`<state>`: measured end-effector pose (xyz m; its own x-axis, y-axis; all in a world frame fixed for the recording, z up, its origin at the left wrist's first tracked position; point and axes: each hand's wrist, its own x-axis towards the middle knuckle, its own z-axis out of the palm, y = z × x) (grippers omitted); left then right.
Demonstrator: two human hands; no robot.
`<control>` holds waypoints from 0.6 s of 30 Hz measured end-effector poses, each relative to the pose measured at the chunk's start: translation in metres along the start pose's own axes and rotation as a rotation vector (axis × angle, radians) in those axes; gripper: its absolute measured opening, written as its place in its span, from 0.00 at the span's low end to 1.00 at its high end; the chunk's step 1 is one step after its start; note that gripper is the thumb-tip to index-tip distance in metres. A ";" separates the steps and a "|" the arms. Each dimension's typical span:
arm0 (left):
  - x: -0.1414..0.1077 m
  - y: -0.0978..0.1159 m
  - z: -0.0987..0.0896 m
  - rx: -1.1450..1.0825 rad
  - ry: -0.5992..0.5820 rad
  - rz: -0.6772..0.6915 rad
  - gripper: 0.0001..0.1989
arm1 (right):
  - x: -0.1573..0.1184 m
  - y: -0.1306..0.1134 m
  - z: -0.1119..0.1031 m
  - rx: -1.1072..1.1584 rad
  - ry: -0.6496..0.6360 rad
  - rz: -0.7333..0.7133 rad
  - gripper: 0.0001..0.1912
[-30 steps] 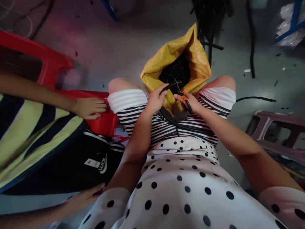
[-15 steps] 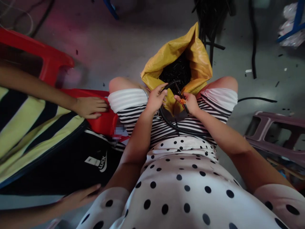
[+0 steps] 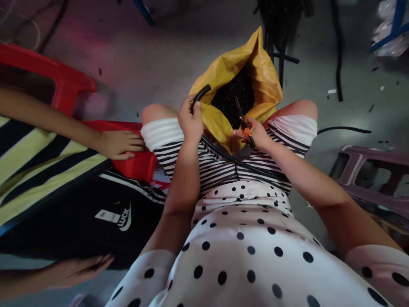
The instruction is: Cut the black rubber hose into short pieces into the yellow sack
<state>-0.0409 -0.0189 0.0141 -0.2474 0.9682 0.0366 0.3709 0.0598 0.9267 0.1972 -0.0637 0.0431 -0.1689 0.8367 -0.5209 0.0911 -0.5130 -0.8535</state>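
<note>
A long black tube (image 3: 220,152) runs across my lap and up through my left hand (image 3: 191,121), which is closed around it near its end. The tube's tip curves over the left rim of a yellow sack (image 3: 217,70) between my knees. Many short black pieces (image 3: 234,96) lie inside the sack. My right hand (image 3: 255,134) holds scissors (image 3: 242,117) with orange on the handle, their blades pointing over the sack's opening. The scissors and the tube are apart.
On the left, another person sits with one hand (image 3: 123,145) on a red stool (image 3: 136,166) and the other hand (image 3: 78,270) lower down. A brownish stool (image 3: 351,170) stands at right. Black tubes (image 3: 277,25) lie on the floor beyond the sack.
My left hand has moved left, taking the tube's end away from the scissors. My right hand has barely moved. The other person's lower hand has shifted left.
</note>
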 end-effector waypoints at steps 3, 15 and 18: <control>-0.003 -0.001 0.005 -0.010 -0.082 0.045 0.19 | -0.002 0.005 0.007 0.006 0.031 0.014 0.43; -0.023 0.008 0.016 -0.010 -0.266 0.010 0.14 | 0.012 0.031 0.010 -0.165 0.041 0.022 0.36; -0.026 0.008 0.017 0.029 -0.325 0.020 0.13 | 0.015 0.031 0.012 -0.203 0.060 0.015 0.36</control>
<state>-0.0167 -0.0396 0.0142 0.0567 0.9958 -0.0713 0.3996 0.0428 0.9157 0.1858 -0.0693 0.0087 -0.1083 0.8425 -0.5278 0.2903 -0.4809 -0.8273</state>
